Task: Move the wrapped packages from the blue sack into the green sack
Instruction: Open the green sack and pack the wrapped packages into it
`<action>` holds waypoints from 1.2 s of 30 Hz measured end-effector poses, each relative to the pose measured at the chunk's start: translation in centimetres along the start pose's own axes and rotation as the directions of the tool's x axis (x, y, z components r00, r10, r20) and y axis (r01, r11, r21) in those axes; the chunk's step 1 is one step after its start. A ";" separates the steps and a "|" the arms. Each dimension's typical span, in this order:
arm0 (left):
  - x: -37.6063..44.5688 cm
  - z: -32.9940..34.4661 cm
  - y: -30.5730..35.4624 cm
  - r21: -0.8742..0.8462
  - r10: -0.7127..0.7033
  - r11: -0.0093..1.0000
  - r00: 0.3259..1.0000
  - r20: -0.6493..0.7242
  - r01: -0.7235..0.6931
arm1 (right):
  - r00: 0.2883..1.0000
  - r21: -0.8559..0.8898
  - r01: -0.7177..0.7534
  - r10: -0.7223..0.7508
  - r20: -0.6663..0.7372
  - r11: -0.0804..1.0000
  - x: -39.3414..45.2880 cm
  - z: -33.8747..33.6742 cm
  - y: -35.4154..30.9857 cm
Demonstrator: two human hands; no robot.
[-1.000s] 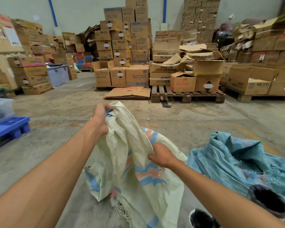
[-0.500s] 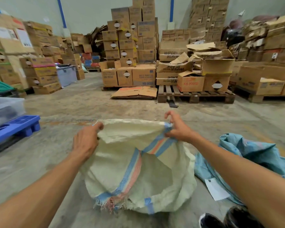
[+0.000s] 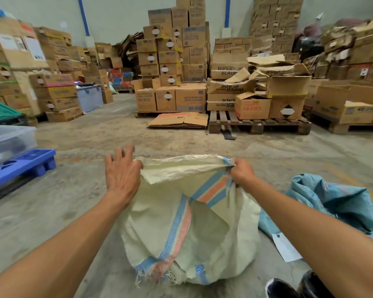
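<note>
Head view: my right hand (image 3: pixel 241 172) pinches the green sack's (image 3: pixel 187 224) rim on the floor (image 3: pixel 78 194); my left hand (image 3: pixel 122 175), fingers spread, touches its other corner. Blue sack (image 3: pixel 336 201) lies crumpled just right.

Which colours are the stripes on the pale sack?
Blue with an orange-pink band between, on the pale sack, head view.
</note>
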State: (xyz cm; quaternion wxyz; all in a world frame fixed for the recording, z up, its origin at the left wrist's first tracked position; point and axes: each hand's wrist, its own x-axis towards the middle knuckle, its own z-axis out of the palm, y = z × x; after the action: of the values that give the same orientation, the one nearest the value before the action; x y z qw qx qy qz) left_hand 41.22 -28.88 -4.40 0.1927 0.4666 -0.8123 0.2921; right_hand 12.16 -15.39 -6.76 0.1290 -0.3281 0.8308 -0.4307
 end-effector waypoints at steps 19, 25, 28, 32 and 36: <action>-2.4 -1.5 -2.3 -0.410 0.380 0.020 0.372 0.847 0.912 | 0.846 -0.299 0.511 -0.533 0.006 0.806 1.2 -2.5 3.2; -0.4 -3.0 -2.3 -0.446 0.517 -0.414 0.608 0.602 0.794 | 0.913 -0.320 0.398 -0.406 0.047 0.859 0.6 0.3 3.6; 1.3 -3.8 -1.6 -0.413 0.334 -0.701 0.779 0.531 0.582 | 0.787 -0.419 0.602 -0.593 0.169 0.680 -2.4 2.0 5.6; 2.6 -4.5 -0.5 -0.368 0.177 -0.838 0.839 0.515 0.403 | 0.744 -0.403 0.648 -0.651 0.152 0.646 -6.2 5.2 9.0; 3.0 -3.6 -0.6 -0.457 0.068 -0.802 0.819 0.569 0.384 | 0.760 -0.562 0.626 -0.584 0.286 0.540 -9.3 8.7 11.6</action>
State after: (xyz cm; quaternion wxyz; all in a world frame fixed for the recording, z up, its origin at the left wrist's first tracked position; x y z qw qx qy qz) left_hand 40.40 -28.68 0.27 0.4587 0.2182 -0.3967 -0.7646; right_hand 18.46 -10.02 -21.86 -0.1183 -0.6311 0.7546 -0.1352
